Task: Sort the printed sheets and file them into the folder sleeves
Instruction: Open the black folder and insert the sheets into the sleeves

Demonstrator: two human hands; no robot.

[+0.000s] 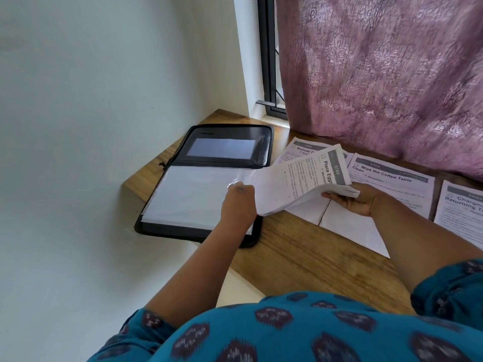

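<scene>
A black zip folder (pixel 224 134) lies open at the left end of the wooden desk (pixel 308 254), its clear sleeves (pixel 188 194) facing up. My left hand (pixel 239 202) pinches the right edge of the top sleeve and lifts it. My right hand (pixel 358 199) grips a bent stack of printed sheets (pixel 295 181) headed "Place Eggs", 3782, held just right of the folder. More printed sheets lie flat: "Bedside" (pixel 300 150), "Wipe the Coffee Table Clean" (pixel 392 176), and one starting "Charg..." (pixel 462 207) at the right edge.
A white wall (pixel 91 126) stands to the left of the desk. A pink patterned curtain (pixel 379 74) hangs behind the papers, next to a dark window frame (pixel 269 61). Blank white sheets (pixel 352 228) lie under my right wrist. My blue patterned clothing fills the bottom.
</scene>
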